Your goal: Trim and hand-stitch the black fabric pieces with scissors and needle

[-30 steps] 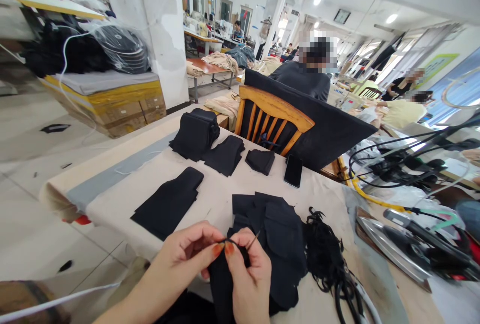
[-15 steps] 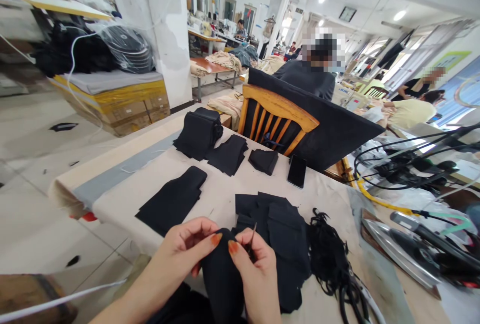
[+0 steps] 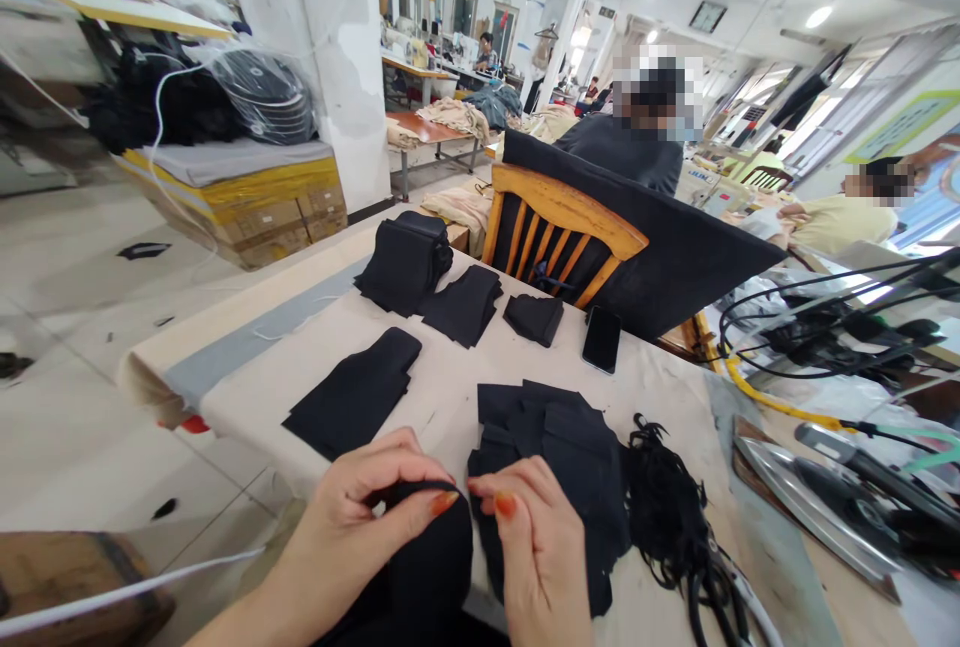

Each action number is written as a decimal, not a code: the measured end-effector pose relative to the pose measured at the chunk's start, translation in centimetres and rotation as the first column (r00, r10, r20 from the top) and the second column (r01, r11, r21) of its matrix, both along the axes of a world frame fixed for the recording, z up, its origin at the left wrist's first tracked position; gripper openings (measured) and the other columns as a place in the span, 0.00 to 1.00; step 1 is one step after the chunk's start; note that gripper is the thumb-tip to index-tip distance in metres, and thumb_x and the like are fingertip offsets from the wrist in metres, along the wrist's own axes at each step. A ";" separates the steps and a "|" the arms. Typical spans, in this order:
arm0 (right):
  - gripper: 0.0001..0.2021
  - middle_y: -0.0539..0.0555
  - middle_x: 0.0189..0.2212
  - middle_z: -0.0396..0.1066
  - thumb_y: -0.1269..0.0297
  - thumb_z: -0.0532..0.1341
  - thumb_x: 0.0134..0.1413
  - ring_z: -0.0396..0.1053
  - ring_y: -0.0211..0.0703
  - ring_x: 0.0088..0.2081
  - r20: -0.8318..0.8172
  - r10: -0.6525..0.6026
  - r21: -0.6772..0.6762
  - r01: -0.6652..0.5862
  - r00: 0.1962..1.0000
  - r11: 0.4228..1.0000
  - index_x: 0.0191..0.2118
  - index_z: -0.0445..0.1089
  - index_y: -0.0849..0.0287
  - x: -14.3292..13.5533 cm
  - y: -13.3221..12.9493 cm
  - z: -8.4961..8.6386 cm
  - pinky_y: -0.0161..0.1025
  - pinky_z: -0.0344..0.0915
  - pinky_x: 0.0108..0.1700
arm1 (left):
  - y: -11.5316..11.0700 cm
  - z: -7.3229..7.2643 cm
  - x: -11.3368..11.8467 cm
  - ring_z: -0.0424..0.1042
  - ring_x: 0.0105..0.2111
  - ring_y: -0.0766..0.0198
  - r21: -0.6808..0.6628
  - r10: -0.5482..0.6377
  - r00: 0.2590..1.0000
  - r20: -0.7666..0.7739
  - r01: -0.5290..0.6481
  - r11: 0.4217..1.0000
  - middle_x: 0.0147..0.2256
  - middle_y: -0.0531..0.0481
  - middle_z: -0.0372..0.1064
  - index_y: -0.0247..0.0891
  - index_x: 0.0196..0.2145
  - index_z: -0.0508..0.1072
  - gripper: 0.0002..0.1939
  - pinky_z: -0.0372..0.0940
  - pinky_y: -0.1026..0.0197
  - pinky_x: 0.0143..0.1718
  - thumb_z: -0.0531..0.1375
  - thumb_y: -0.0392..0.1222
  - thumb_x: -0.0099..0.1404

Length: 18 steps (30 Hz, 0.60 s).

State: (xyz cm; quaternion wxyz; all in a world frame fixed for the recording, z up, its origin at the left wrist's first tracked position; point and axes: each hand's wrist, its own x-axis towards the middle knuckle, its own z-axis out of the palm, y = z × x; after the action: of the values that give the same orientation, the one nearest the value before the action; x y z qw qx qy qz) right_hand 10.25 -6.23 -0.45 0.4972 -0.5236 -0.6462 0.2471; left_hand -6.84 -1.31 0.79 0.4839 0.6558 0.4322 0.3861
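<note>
A black cloth piece [image 3: 431,567] is pinched at its top edge between the thumb and fingers of my left hand [image 3: 375,517]. Just right of that edge, my right hand [image 3: 536,537] is closed, its thumb against its fingers; what it grips, if anything, is hidden. Beyond my right hand lies a loose pile of black cloth pieces [image 3: 562,457], with a tangle of black strips [image 3: 664,487] to its right. Another black stack [image 3: 360,392] rests left of the pile. Farther back are a thick folded stack [image 3: 403,262] and two smaller ones [image 3: 463,305] [image 3: 533,318].
A phone [image 3: 602,339] lies near the table's far edge. An iron [image 3: 817,507] stands at the right beside cables [image 3: 847,327]. Behind the table are a wooden chair [image 3: 566,212] and a seated person [image 3: 626,147]. Taped boxes [image 3: 262,212] sit on the floor at left.
My right hand has moved slightly right, away from the cloth edge, and the thin pointed tool seen in it earlier no longer shows. The camera view has shifted a little.
</note>
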 end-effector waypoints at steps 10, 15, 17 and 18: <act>0.05 0.51 0.22 0.69 0.73 0.60 0.57 0.63 0.40 0.26 0.398 -0.089 0.240 -0.010 0.913 0.971 0.32 0.71 0.58 1.5 -0.4 1.3 0.39 0.57 0.31 | -0.4 -0.3 -0.3 0.68 0.25 0.69 0.089 -0.034 0.998 0.046 0.030 0.996 0.25 0.57 0.68 0.47 0.31 0.79 0.09 0.61 0.69 0.26 0.62 0.33 0.58; 0.06 0.51 0.21 0.68 0.72 0.60 0.58 0.62 0.40 0.25 0.380 -0.114 0.266 0.010 0.918 0.964 0.31 0.72 0.59 1.0 -0.3 1.3 0.39 0.56 0.30 | -0.4 -0.2 -0.3 0.68 0.25 0.69 0.084 -0.027 0.999 0.026 0.025 0.996 0.25 0.57 0.68 0.47 0.30 0.79 0.09 0.60 0.69 0.26 0.62 0.33 0.58; 0.07 0.51 0.20 0.68 0.72 0.60 0.59 0.62 0.40 0.25 0.376 -0.124 0.274 0.017 0.918 0.962 0.30 0.72 0.59 1.0 -0.2 1.3 0.39 0.56 0.30 | -0.4 -0.2 -0.3 0.68 0.25 0.69 0.082 -0.031 0.999 0.029 0.029 0.996 0.25 0.57 0.68 0.47 0.30 0.79 0.09 0.60 0.69 0.26 0.62 0.33 0.58; 0.07 0.51 0.20 0.68 0.72 0.60 0.59 0.62 0.40 0.25 0.376 -0.128 0.276 0.021 0.918 0.961 0.30 0.72 0.59 1.0 -0.2 1.3 0.39 0.56 0.30 | -0.4 -0.2 -0.3 0.68 0.25 0.69 0.079 -0.033 0.999 0.033 0.030 0.996 0.25 0.57 0.68 0.47 0.31 0.79 0.08 0.61 0.69 0.26 0.62 0.33 0.58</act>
State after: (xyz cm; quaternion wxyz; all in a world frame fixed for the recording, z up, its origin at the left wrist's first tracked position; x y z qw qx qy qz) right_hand 11.25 -6.46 0.84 0.4332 -0.5151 -0.7390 0.0293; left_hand -7.18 -1.75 0.61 0.4711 0.6743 0.3979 0.4062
